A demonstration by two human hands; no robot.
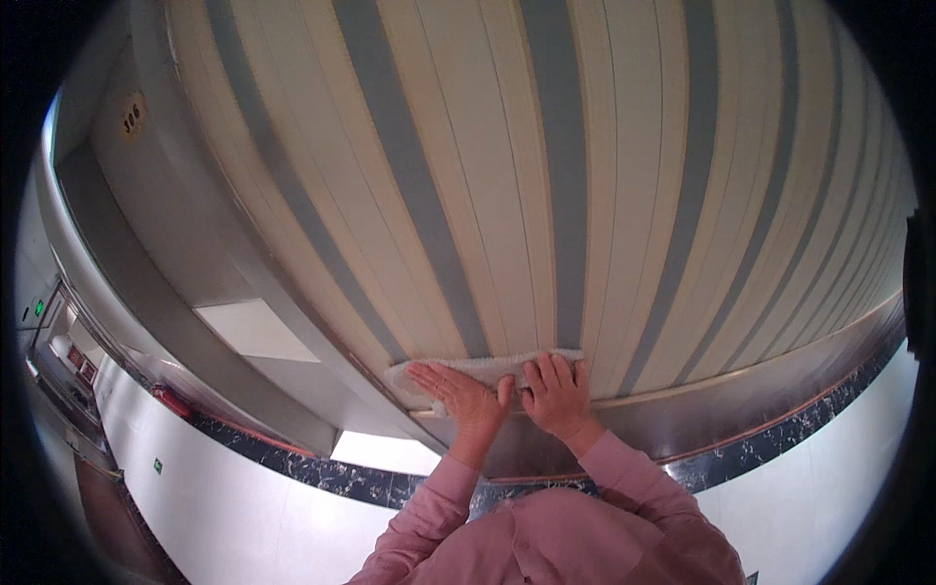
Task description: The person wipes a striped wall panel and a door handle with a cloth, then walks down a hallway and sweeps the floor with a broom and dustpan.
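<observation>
A pale, thick towelling cloth [504, 364] lies stretched lengthwise against the foot of the striped wallpaper [490, 219], along the ledge [607, 402] of the brown wall panelling. My left hand [461, 398] holds its left part down, fingers together and pointing up to the left, thumb raised toward the other hand. Close beside it, my right hand [557, 395] grips the cloth's right part with bent fingers. Both palms face the wall, so the cloth beneath them is hidden. Pink sleeves reach to both wrists.
To the left is a recessed grey doorway frame [292, 285] with a number plate [132, 117]. Black marbled border tiles [351, 479] edge the glossy white floor [292, 526]. Farther along lie a red object [172, 401], probably a fire extinguisher, and a green lit sign [39, 307].
</observation>
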